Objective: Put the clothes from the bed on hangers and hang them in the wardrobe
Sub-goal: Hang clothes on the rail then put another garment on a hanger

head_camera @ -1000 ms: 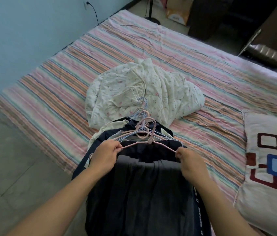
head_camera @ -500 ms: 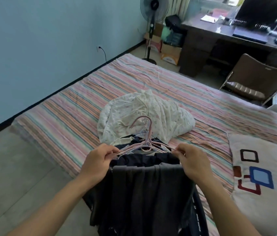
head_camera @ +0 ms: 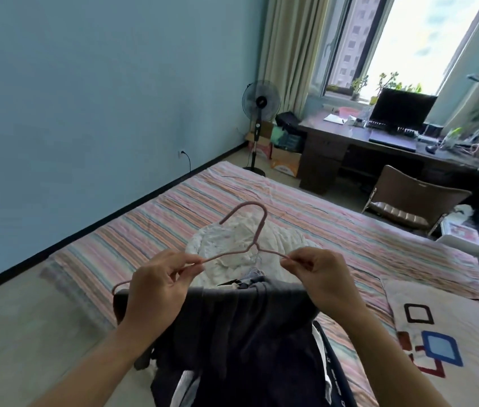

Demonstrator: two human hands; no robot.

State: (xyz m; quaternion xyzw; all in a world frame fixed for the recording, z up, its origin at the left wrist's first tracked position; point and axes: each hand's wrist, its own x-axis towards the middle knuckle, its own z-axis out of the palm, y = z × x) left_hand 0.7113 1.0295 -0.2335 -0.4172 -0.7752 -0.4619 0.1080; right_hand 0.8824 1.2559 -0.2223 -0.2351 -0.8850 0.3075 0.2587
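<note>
A person lifts a pink hanger (head_camera: 250, 245) above the striped bed (head_camera: 335, 230); the left hand (head_camera: 156, 286) pinches its shoulder at 9 o'clock, the right hand (head_camera: 323, 277) at 3 o'clock, each grip narrow on the wire; dark trousers (head_camera: 247, 333) drape its bar; white clothes (head_camera: 232, 248) lie at 12 o'clock.

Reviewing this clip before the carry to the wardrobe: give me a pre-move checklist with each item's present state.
1. Left hand grips the pink hanger: ok.
2. Right hand pinches the other shoulder: ok.
3. Dark grey garment draped over the hanger bar: ok.
4. Hook free of the floral white bundle: ok, raised above it.
5. Garment hangs evenly on both sides: cannot tell.
6. Wardrobe open and reachable: cannot tell, out of view.
</note>
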